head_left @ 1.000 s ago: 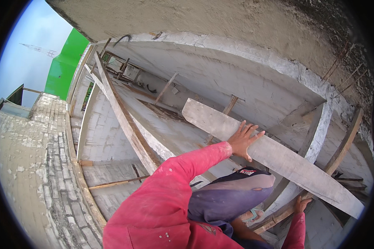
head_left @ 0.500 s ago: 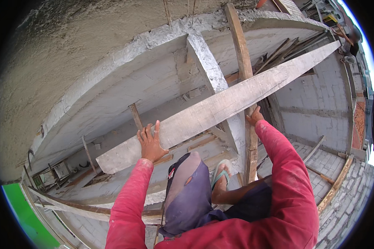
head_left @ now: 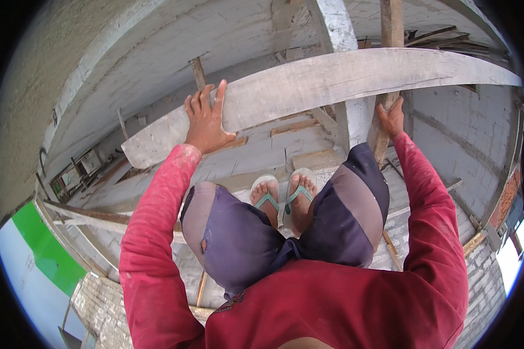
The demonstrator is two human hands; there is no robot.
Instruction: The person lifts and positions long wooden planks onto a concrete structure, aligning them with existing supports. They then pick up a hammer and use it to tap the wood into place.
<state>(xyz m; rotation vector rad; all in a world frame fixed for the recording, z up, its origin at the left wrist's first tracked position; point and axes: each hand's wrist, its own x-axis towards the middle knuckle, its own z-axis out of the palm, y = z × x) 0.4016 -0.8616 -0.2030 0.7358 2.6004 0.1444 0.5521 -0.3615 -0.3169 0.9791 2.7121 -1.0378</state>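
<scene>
A long, pale wooden plank (head_left: 308,87) stretches across in front of me, from near left to far right. My left hand (head_left: 206,125) lies against it near its left end, fingers spread and not wrapped round it. Just below the plank's lower edge, my right hand (head_left: 391,118) grips the side of a narrow timber beam (head_left: 392,26) that passes under the plank. Part of that beam is covered by the plank, and some right-hand fingers are hidden. Both my feet, in green-strapped flip-flops (head_left: 266,199), rest between my bent knees.
A rough concrete beam (head_left: 339,29) also runs beneath the plank. Below are block walls (head_left: 454,128), loose timbers (head_left: 436,38) and thin wooden props (head_left: 199,72). A timber rail (head_left: 87,212) crosses at left. At far left is a rough cement surface (head_left: 46,75).
My view has turned, so the plank lies flatter across it. Both feet now show side by side, where one showed before. The hands keep their places; the person at far right is out of view.
</scene>
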